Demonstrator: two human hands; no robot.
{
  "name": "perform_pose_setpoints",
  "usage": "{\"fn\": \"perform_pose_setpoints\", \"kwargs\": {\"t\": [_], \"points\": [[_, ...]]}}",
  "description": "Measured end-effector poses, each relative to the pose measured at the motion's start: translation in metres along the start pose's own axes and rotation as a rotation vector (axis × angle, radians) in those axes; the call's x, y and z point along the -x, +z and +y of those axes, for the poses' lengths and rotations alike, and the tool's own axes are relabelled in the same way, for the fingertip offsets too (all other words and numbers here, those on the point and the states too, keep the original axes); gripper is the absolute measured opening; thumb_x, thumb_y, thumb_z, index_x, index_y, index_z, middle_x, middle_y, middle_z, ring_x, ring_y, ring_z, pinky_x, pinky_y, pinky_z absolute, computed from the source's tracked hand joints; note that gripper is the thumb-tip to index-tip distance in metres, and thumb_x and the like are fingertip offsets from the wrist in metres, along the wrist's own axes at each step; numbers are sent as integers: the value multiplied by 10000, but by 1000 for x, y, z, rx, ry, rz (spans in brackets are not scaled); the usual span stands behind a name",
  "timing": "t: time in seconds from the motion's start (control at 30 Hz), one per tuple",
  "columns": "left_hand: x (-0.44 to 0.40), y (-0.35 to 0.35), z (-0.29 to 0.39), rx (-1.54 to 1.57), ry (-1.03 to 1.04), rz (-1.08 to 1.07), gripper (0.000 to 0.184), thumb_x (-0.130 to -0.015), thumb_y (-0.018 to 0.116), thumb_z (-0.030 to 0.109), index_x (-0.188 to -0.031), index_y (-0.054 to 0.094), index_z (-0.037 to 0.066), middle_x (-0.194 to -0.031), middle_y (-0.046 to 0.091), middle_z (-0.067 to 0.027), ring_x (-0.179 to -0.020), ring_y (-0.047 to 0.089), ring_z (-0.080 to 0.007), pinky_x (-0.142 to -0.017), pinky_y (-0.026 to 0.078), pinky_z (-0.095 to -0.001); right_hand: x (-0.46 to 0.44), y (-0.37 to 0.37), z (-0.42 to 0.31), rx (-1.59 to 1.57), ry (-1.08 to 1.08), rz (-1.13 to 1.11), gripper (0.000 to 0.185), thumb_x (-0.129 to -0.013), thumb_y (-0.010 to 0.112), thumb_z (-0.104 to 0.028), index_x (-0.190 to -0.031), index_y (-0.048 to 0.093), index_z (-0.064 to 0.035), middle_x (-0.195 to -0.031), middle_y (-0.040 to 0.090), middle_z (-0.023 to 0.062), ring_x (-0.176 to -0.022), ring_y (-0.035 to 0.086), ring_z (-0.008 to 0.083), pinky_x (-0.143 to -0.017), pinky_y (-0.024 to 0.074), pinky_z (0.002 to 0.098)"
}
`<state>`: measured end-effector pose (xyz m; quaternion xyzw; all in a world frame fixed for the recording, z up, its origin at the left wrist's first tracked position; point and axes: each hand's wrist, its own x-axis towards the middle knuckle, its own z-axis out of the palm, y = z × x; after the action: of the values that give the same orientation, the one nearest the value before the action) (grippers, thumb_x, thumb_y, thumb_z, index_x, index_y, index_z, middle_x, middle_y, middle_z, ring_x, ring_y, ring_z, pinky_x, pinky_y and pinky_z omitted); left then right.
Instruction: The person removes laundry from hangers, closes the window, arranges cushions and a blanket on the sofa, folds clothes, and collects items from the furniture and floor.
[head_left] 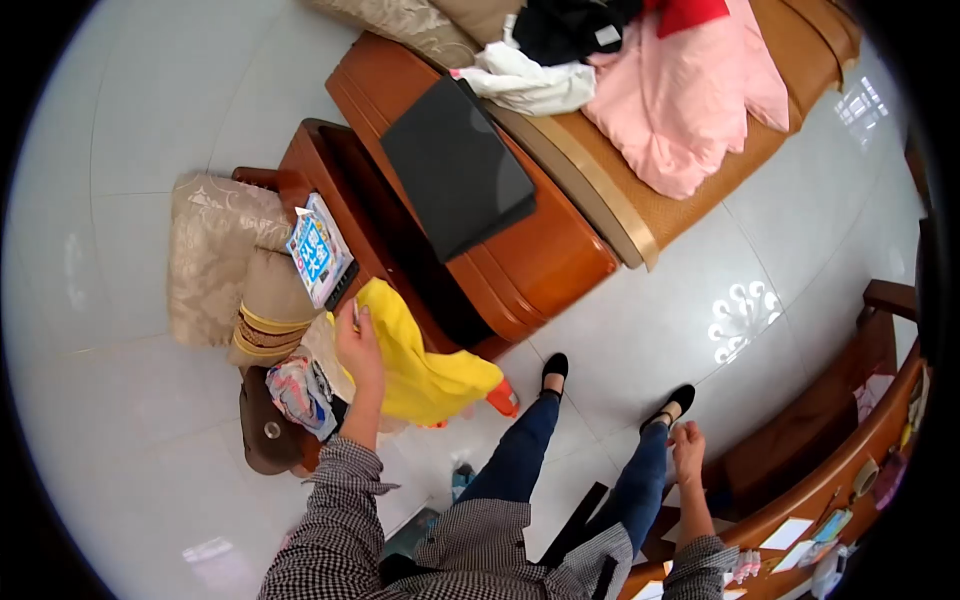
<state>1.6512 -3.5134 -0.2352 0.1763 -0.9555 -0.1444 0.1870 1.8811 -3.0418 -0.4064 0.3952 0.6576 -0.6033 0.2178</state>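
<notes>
My left hand [360,348] is closed at the upper left edge of a yellow cloth [410,365], which spreads to the right of it. Whether the cloth is a garment I cannot tell. A small red-orange piece [503,398] shows by the cloth's right end. Just left of that hand lies a bunched, patterned grey-and-pink cloth [300,393]. Above it, a blue-and-white printed booklet [320,250] rests on the brown wooden cabinet [300,160]. My right hand [688,450] hangs beside my leg with loosely bent fingers and nothing visible in it.
A dark flat panel [458,165] lies on the wooden furniture. Pink clothing [680,110], white cloth [530,80] and black cloth [575,30] lie on the brown seat. Beige cushions [215,255] are at left. A curved wooden table [800,500] holding papers is at lower right.
</notes>
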Motion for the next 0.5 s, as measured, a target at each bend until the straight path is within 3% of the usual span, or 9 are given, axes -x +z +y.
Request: {"fn": "perform_pose_setpoints", "kwargs": {"t": [0.03,0.13,0.2,0.23,0.27,0.37,0.4,0.43,0.5], "points": [[-17,-3,-11,-59,50,26,252,-828,547,140,-1042,554,7,-910,569,-133,-743,545,-236,-655,437,-309,5,19,5,-137,-102,31,219,-857,502,-225,-709,495,-63,-570,510,6,-444,399,60,-396,306,224],[-51,-1,-61,-268,115,-58,276,-829,542,135,-1079,533,18,-921,524,-142,-793,540,-266,-682,444,-339,26,74,-9,-241,36,38,225,-865,509,-261,-738,531,-78,-562,508,-7,-399,362,40,-359,256,191],[-53,11,-97,-350,235,-158,275,-837,531,125,-1094,525,26,-924,520,-137,-824,535,-262,-690,448,-348,43,111,-25,-269,59,-8,195,-851,528,-233,-726,525,-83,-582,489,-22,-449,338,31,-424,332,191],[-48,27,-131,407,59,-168,258,-858,494,117,-1097,521,26,-956,519,-129,-872,524,-244,-719,444,-353,56,130,-55,-253,198,-6,202,-845,523,-245,-724,537,-83,-564,498,-15,-421,341,37,-381,287,194],[-49,30,-151,211,-45,-212,261,-879,451,115,-1109,514,9,-973,521,-119,-913,506,-225,-762,431,-343,58,146,-50,-272,232,-15,226,-848,519,-275,-732,550,-84,-561,513,-8,-404,341,45,-363,272,198],[-47,33,-162,776,-374,-134,286,-899,429,164,-1103,518,-15,-990,556,-147,-906,522,-239,-818,403,-324,86,187,-74,-399,179,-27,227,-841,544,-297,-727,548,-101,-587,503,-26,-427,376,44,-380,281,200],[-43,2,-111,85,51,-228,284,-903,435,169,-1081,527,-32,-994,568,-162,-911,527,-240,-827,407,-318,97,189,-92,-389,203,12,245,-829,557,-334,-760,559,-99,-594,506,-32,-460,441,51,-408,308,195],[-41,-7,-101,176,-40,-212,277,-892,463,157,-1064,531,-49,-999,571,-160,-906,529,-236,-832,413,-323,98,196,-83,-416,211,-27,275,-808,579,-364,-799,569,-89,-602,507,-28,-516,513,65,-444,349,186],[-33,-17,-66,291,62,-109,267,-881,483,142,-1055,532,-55,-992,575,-149,-893,533,-237,-833,418,-323,112,200,-102,-533,158,-16,302,-795,597,-370,-779,562,-70,-600,506,-12,-531,532,74,-449,386,188]]}}
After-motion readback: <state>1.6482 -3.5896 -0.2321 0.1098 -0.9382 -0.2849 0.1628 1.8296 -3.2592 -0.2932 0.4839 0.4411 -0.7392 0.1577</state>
